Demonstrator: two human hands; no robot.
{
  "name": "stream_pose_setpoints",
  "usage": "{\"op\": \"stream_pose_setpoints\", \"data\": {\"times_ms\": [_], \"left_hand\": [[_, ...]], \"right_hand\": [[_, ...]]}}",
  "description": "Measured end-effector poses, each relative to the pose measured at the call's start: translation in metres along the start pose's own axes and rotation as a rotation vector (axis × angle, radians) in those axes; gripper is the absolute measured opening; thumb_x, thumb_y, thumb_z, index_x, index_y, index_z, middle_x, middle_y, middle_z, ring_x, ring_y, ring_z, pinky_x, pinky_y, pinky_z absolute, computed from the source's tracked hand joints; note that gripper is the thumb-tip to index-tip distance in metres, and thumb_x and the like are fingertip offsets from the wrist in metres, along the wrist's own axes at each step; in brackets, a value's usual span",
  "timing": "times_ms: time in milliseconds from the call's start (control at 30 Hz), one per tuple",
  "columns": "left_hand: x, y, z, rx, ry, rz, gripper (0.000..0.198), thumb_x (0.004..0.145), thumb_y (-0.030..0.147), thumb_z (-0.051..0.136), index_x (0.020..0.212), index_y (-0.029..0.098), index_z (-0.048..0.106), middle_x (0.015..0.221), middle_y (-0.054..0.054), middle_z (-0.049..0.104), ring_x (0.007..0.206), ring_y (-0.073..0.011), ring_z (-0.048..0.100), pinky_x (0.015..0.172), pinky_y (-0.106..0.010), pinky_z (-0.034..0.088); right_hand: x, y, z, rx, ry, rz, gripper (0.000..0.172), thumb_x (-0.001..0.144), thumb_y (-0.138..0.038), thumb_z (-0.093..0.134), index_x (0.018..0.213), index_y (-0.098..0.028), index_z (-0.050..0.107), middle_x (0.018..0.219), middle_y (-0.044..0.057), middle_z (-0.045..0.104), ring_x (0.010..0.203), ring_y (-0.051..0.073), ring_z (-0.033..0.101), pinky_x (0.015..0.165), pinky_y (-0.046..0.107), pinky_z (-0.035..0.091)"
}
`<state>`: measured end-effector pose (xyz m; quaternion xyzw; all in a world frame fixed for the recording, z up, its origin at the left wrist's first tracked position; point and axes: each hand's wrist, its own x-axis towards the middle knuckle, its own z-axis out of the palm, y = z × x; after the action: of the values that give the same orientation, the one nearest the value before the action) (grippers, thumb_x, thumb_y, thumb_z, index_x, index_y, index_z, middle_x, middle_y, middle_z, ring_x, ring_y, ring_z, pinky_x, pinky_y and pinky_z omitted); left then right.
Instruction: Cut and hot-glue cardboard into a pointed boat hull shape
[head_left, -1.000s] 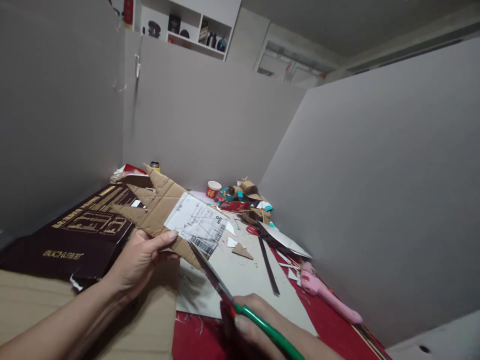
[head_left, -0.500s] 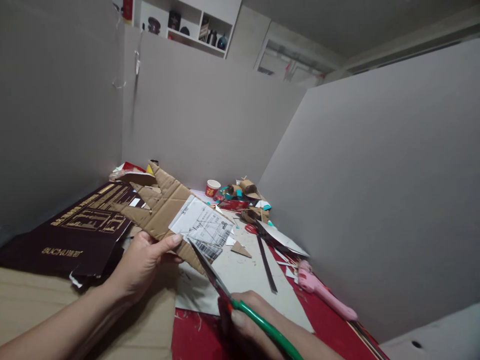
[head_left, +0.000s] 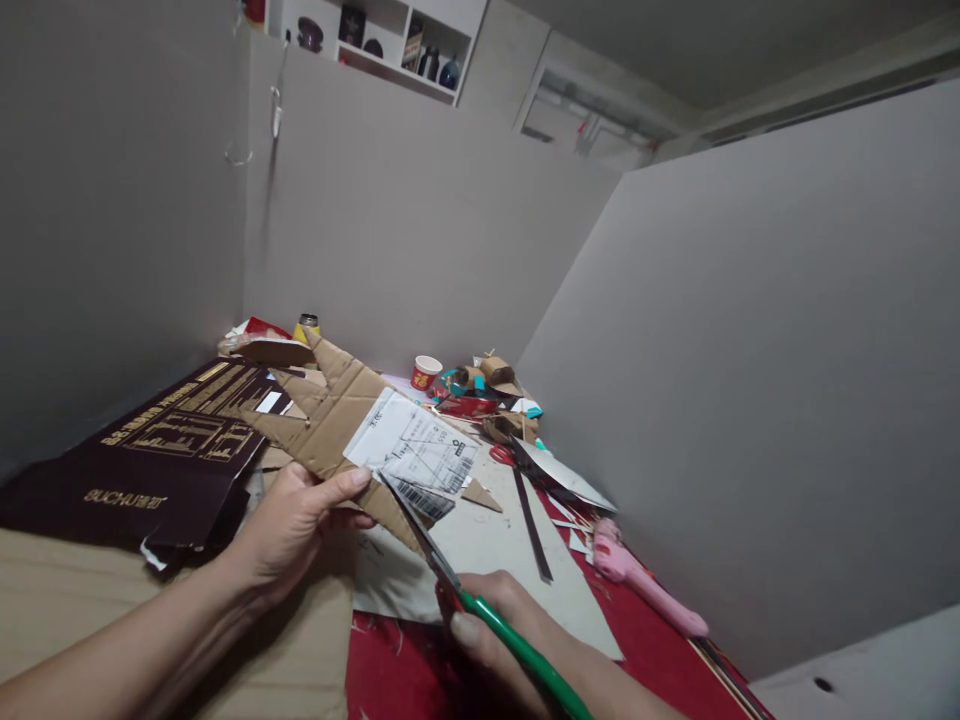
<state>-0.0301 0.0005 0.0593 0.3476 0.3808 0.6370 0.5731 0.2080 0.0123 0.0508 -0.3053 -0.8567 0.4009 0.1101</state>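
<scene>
A piece of brown cardboard [head_left: 330,425] with pointed, zigzag-cut edges is gripped by my left hand [head_left: 300,520], thumb on top and fingers beneath. On the cardboard is a white shipping label [head_left: 412,440] crossed by drawn lines. My right hand [head_left: 502,620] is closed around green-handled scissors [head_left: 517,650]. Their blades lie against the lower part of the cardboard, the tip just right of my left thumb. Whether the blades are fully closed is hard to make out. A cut-off cardboard triangle [head_left: 480,495] rests on the white sheet [head_left: 495,570] below.
At left lies a dark printed box [head_left: 150,450]. Behind stand a red paper cup [head_left: 426,374] and a yellow jar [head_left: 307,327], beside cardboard scraps [head_left: 499,375]. Red-handled scissors [head_left: 501,456], a dark strip [head_left: 531,525] and a pink glue gun [head_left: 645,575] lie at right. Grey panels [head_left: 750,350] enclose the table.
My left hand and the cardboard have shifted slightly right. The scissors have moved a little, with their blades still at the cardboard. The yellow jar behind shows more.
</scene>
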Motion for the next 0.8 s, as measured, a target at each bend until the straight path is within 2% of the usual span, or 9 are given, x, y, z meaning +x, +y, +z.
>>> {"op": "stream_pose_setpoints", "data": {"times_ms": [133, 300, 567, 700, 800], "left_hand": [[-0.001, 0.000, 0.002, -0.015, 0.004, -0.014, 0.034, 0.070, 0.022, 0.080, 0.103, 0.017, 0.071, 0.098, -0.007, 0.074, 0.072, -0.0148, 0.066, 0.055, -0.023, 0.057], [-0.001, -0.001, 0.003, -0.030, 0.048, -0.023, 0.031, 0.068, 0.023, 0.081, 0.097, 0.016, 0.073, 0.101, -0.009, 0.074, 0.074, -0.0166, 0.067, 0.054, -0.023, 0.057], [-0.003, 0.000, 0.005, -0.050, 0.034, -0.029, 0.035, 0.065, 0.023, 0.082, 0.098, 0.015, 0.073, 0.098, -0.008, 0.074, 0.071, -0.0156, 0.065, 0.053, -0.023, 0.056], [-0.004, 0.001, 0.006, -0.067, 0.057, -0.044, 0.035, 0.063, 0.023, 0.083, 0.096, 0.014, 0.073, 0.092, -0.008, 0.075, 0.069, -0.0160, 0.066, 0.052, -0.023, 0.056], [-0.004, 0.001, 0.005, -0.074, 0.049, -0.048, 0.031, 0.064, 0.023, 0.083, 0.092, 0.014, 0.073, 0.092, -0.008, 0.075, 0.069, -0.0154, 0.065, 0.053, -0.023, 0.057]], "right_hand": [[0.003, 0.004, 0.003, 0.045, -0.016, -0.051, 0.052, 0.095, -0.063, 0.028, 0.077, -0.017, 0.044, 0.067, -0.002, 0.037, 0.062, 0.012, 0.032, 0.055, 0.023, 0.032], [0.006, 0.009, 0.006, 0.099, -0.038, -0.024, 0.051, 0.093, -0.064, 0.031, 0.075, -0.018, 0.041, 0.065, -0.003, 0.035, 0.060, 0.011, 0.032, 0.052, 0.023, 0.029], [0.009, 0.020, 0.012, 0.101, 0.035, -0.082, 0.045, 0.094, -0.057, 0.036, 0.070, -0.019, 0.036, 0.062, -0.005, 0.028, 0.056, 0.009, 0.026, 0.048, 0.023, 0.023], [0.010, 0.018, 0.012, 0.093, 0.033, -0.082, 0.045, 0.094, -0.058, 0.036, 0.071, -0.019, 0.037, 0.063, -0.004, 0.029, 0.056, 0.010, 0.027, 0.048, 0.022, 0.024], [0.009, 0.012, 0.008, 0.035, 0.037, -0.078, 0.049, 0.093, -0.061, 0.034, 0.075, -0.017, 0.045, 0.065, -0.003, 0.034, 0.059, 0.011, 0.031, 0.051, 0.022, 0.028]]}}
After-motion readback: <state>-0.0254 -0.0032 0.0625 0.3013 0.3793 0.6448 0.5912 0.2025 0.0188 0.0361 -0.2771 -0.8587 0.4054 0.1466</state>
